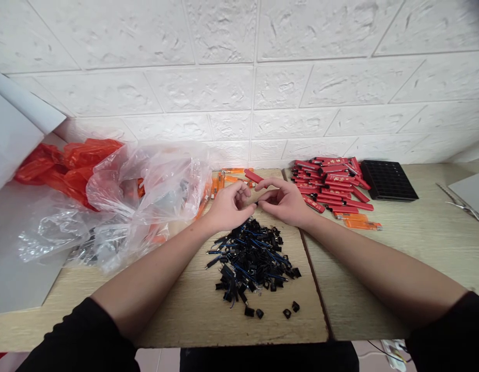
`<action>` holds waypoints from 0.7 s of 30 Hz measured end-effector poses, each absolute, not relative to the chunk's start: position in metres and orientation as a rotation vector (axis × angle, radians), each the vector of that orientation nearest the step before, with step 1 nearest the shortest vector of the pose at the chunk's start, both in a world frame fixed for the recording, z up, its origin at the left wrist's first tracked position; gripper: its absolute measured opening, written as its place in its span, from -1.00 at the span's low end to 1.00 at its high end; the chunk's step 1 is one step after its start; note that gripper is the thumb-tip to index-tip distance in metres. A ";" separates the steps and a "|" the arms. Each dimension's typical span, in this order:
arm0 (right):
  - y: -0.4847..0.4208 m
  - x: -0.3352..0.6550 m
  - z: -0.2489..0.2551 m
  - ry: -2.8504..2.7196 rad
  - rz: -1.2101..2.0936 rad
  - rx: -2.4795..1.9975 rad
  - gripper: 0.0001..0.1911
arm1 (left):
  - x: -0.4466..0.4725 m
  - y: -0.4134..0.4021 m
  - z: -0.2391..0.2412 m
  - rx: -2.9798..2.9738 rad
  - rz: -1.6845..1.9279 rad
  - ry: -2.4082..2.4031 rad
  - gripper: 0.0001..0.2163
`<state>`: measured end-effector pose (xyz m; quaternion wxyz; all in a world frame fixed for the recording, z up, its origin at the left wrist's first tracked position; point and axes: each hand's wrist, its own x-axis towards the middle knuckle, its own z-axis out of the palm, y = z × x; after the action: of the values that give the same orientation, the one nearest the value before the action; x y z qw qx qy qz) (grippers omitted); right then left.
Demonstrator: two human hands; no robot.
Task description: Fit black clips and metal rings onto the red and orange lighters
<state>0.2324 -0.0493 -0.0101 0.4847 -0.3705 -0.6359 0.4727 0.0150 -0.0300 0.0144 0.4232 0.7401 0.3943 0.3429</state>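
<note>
My right hand (284, 204) pinches a small black plastic part (257, 203) between thumb and fingers; its exact kind is too small to make out. Close against it from the other side is the thumb of my left hand (230, 207), whose other fingers are curled and apart from the thumb. Just beyond my fingertips shows a red lighter (253, 176). Below both hands spreads a heap of small black parts (258, 258), several with blue rods. A few loose black pieces (287, 313) lie nearer the table's front edge.
Red lighters (332, 181) are piled at the right, beside a black gridded tray (388, 180). Orange transparent lighters (363, 225) lie before the pile, and more orange ones (219, 182) behind my left hand. Crumpled clear bags (142, 181) and an orange-red bag (78, 168) fill the left.
</note>
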 end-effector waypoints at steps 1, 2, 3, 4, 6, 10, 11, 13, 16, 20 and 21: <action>-0.050 0.232 -0.010 -1.551 1.169 -0.888 -0.65 | 0.015 -0.030 0.014 1.844 0.848 0.977 -0.78; -0.050 0.232 -0.009 -1.556 1.186 -0.876 -0.65 | 0.016 -0.030 0.014 1.836 0.839 0.968 -0.79; -0.050 0.232 -0.008 -1.560 1.199 -0.868 -0.66 | 0.016 -0.030 0.014 1.827 0.832 0.961 -0.82; -0.050 0.232 -0.008 -1.565 1.207 -0.864 -0.66 | 0.016 -0.030 0.013 1.818 0.832 0.957 -0.85; -0.050 0.232 -0.008 -1.568 1.208 -0.865 -0.65 | 0.017 -0.031 0.013 1.802 0.842 0.945 -0.89; -0.049 0.232 -0.009 -1.563 1.209 -0.860 -0.64 | 0.017 -0.031 0.011 1.790 0.851 0.915 -0.91; -0.049 0.232 -0.010 -1.563 1.209 -0.861 -0.64 | 0.017 -0.031 0.011 1.791 0.850 0.913 -0.91; -0.049 0.232 -0.009 -1.568 1.202 -0.869 -0.64 | 0.018 -0.031 0.010 1.796 0.848 0.913 -0.91; -0.050 0.232 -0.006 -1.580 1.193 -0.871 -0.66 | 0.018 -0.031 0.010 1.790 0.839 0.917 -0.90; -0.050 0.232 -0.002 -1.602 1.127 -0.894 -0.74 | 0.016 -0.030 0.012 1.791 0.801 0.897 -0.94; -0.050 0.232 -0.002 -1.607 1.101 -0.917 -0.76 | 0.014 -0.030 0.012 1.798 0.785 0.882 -0.96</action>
<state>0.2322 -0.0500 -0.0017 0.4743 -0.3747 -0.6572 0.4503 0.0145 -0.0295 0.0119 0.4750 0.7356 0.3608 0.3212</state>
